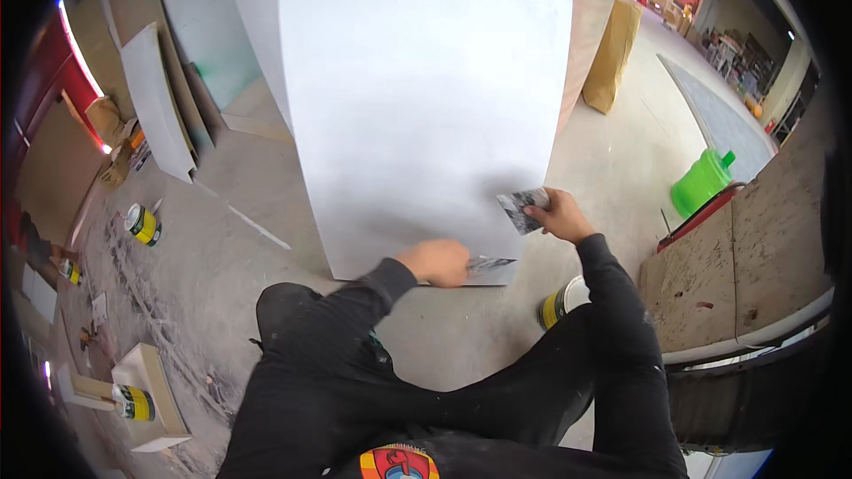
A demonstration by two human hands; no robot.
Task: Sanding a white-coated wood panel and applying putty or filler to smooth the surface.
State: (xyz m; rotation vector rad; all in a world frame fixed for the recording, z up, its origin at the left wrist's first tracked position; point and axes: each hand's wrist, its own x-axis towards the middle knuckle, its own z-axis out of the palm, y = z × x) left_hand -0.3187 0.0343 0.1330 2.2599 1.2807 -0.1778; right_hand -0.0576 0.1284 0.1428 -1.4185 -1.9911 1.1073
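The white panel [417,98] stands ahead of the person's knees; the left hand [437,263] is closed round a smeared scraper [491,262] at its lower edge, contact unclear; the right hand [561,215] pinches a flat, grey-smeared plate [522,209] at the panel's lower right; just beside the right knee is a yellow-banded can [552,309], contents indiscernible; farther right sits a translucent green bucket [701,184], its inside hidden; leftward, a similar can [144,225] is on the floor, contents likewise unclear.
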